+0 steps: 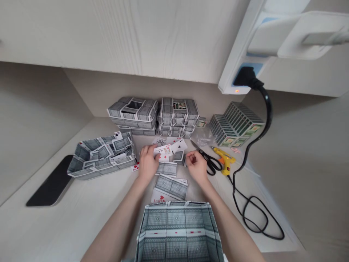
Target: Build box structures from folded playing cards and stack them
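My left hand (148, 162) has its fingers and thumb closed at the left edge of some face-up playing cards (164, 151) with red pips. On the other side, my right hand (196, 165) is closed with its fingers curled in, beside a grey-backed card (178, 157). Whether anything small is in it is hidden. More grey-backed cards (171, 186) lie spread between my forearms, some face up underneath. Close to my body stands an open box made of folded cards (176, 233). Black-handled scissors (211, 162) lie just right of my right hand.
A yellow glue gun (225, 160) with a looping black cord (245, 218) lies at the right. A card tray (102, 171) holding loose cards and a phone (50, 182) are at the left. Card boxes (133, 112) and card decks (237, 123) stand behind. A power strip (229, 78) hangs above right.
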`<state>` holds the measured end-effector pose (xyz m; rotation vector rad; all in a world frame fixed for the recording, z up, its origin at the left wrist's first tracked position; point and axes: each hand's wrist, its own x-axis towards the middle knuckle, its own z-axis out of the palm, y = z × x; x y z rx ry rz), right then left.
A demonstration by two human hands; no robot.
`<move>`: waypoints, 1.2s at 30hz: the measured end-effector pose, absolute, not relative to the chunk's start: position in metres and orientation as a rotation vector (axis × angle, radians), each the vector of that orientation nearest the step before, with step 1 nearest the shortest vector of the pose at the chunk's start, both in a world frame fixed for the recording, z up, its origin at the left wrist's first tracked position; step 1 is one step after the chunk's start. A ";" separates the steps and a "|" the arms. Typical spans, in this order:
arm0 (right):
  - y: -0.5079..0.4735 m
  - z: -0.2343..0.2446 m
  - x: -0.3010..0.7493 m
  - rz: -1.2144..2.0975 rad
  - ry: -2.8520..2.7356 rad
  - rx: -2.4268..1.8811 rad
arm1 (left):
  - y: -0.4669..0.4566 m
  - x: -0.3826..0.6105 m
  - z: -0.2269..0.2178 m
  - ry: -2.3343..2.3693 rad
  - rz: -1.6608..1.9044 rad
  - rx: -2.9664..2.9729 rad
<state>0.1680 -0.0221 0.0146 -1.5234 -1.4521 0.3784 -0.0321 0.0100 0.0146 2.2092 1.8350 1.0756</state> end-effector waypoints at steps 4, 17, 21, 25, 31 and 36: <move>-0.023 0.016 0.167 0.377 -1.464 -1.525 | 0.005 -0.029 0.021 1.942 1.126 2.204; -0.025 0.018 0.164 0.428 -1.491 -1.325 | 0.003 -0.025 0.022 1.359 1.595 2.159; -0.028 0.025 0.159 0.600 -1.537 -1.172 | -0.004 -0.016 0.023 1.153 1.552 2.223; -0.029 0.023 0.157 0.635 -1.548 -1.140 | -0.009 -0.010 0.021 1.040 1.412 2.325; -0.019 0.008 0.168 0.606 -1.289 -1.370 | -0.008 -0.015 0.029 1.310 1.490 2.321; -0.012 0.004 0.176 0.602 -1.118 -1.399 | -0.017 -0.017 0.043 1.172 1.135 2.398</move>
